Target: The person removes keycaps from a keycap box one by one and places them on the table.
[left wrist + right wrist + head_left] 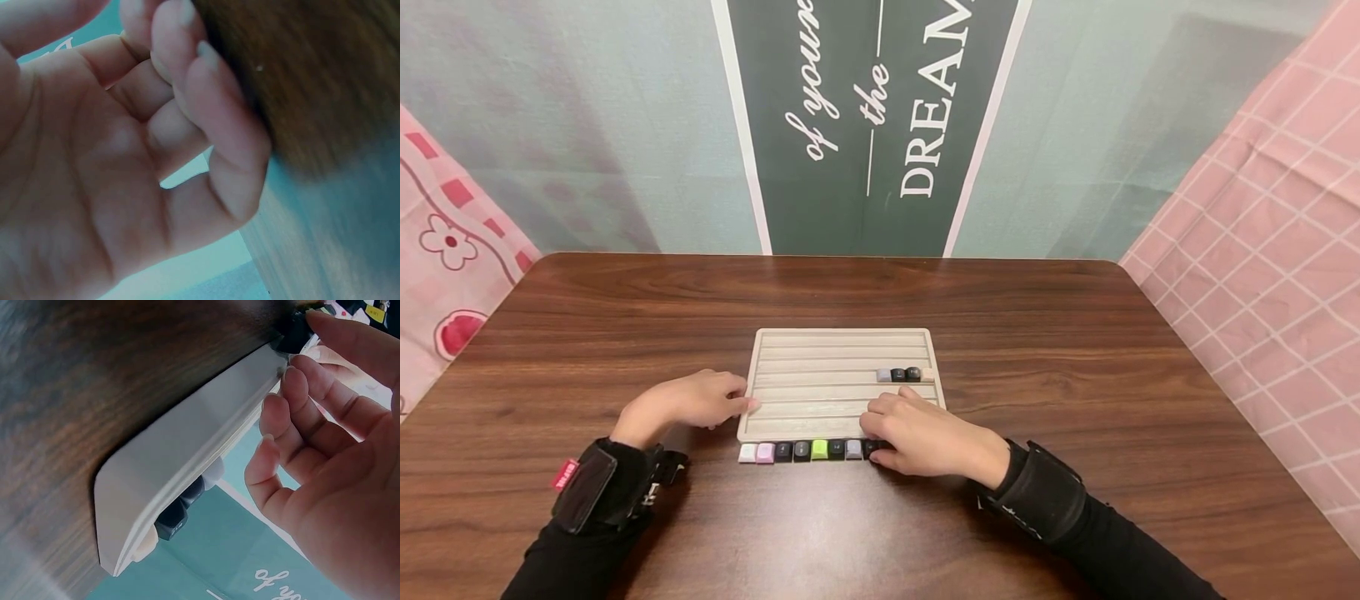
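Observation:
A cream tray (808, 390) with horizontal ridges lies on the table. My left hand (703, 398) rests at its left edge, one fingertip touching the rim; the left wrist view shows loosely bent fingers (219, 112) and a bare palm. Along the tray's near side runs a row of keycaps: white, pink, black, a green keycap (820, 450), grey and others. At this row's right end my right hand (917, 433) pinches a black keycap (295, 334) between thumb and forefinger, beside the tray's side wall (187, 434). Its other fingers are bent and hold nothing.
Inside the tray, towards the right of one slot, sit several keycaps: a grey keycap (883, 376), black ones and a beige keycap (927, 375). The brown wooden table (1037, 333) ends at a lettered curtain (865, 167) behind, with pink cloth (1285, 250) on the right.

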{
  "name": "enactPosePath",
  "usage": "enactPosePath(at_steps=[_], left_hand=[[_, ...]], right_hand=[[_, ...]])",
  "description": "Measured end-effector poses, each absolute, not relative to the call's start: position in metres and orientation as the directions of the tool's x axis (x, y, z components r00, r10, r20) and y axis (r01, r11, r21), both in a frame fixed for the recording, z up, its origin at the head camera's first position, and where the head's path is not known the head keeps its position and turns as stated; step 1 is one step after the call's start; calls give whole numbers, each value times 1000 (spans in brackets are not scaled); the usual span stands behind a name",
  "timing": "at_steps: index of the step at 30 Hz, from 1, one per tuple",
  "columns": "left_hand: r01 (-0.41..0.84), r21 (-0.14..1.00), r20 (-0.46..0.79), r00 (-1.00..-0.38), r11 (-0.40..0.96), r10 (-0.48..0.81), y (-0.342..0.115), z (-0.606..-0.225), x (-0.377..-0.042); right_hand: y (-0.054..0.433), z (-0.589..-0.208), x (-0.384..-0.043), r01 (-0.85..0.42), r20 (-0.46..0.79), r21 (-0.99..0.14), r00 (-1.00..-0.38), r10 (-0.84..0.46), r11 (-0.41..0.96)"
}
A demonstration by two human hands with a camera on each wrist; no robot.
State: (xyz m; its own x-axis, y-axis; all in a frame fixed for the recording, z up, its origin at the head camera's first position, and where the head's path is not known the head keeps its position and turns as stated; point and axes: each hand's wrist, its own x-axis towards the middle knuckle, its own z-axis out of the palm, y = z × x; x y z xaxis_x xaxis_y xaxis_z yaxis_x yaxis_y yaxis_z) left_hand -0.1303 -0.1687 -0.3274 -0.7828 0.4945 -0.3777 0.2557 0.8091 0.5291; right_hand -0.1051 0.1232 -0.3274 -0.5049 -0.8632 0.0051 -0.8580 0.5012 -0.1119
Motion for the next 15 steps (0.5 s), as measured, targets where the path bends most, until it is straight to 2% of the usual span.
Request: enactPosePath(at_steps=[15], left_hand=[[246,530,-385,-783,811,489,-169,-328,-131]], right_hand=[[124,-327,-105,-859,4,-118,-503,-865,499]])
